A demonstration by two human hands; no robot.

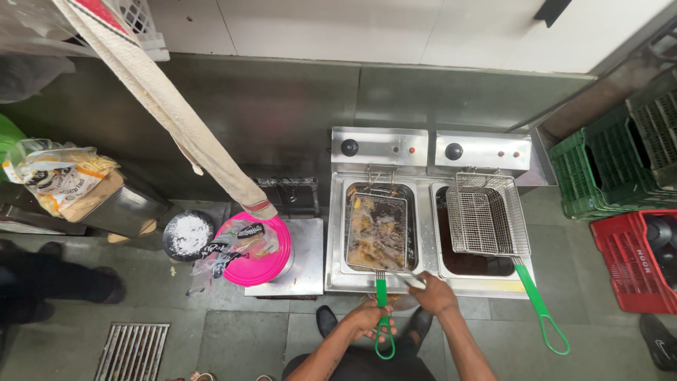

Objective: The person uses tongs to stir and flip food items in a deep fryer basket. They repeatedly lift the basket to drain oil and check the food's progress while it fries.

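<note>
Head view, looking straight down: a steel double fryer [430,212] fills the centre of the frame, on a grey tiled floor [233,331]. Its left-hand tank holds my wire fry basket [376,233], sunk in oil and loaded with golden pieces. A second, empty basket [486,215] rests across the tank just right of it, its green handle trailing toward the lower right.

At lower centre, my left hand [368,319] is closed around the first basket's green handle [383,310]. My right hand [435,293] pinches a slim metal tool [403,275] that reaches into the food.

I judge the basket stiff, fairly heavy with food and oil, and hot, so the handle is the only safe hold. Lifting room above looks open. A pink bowl [271,264] sits near, left of the fryer; green and red crates [620,204] stand along the right edge.
</note>
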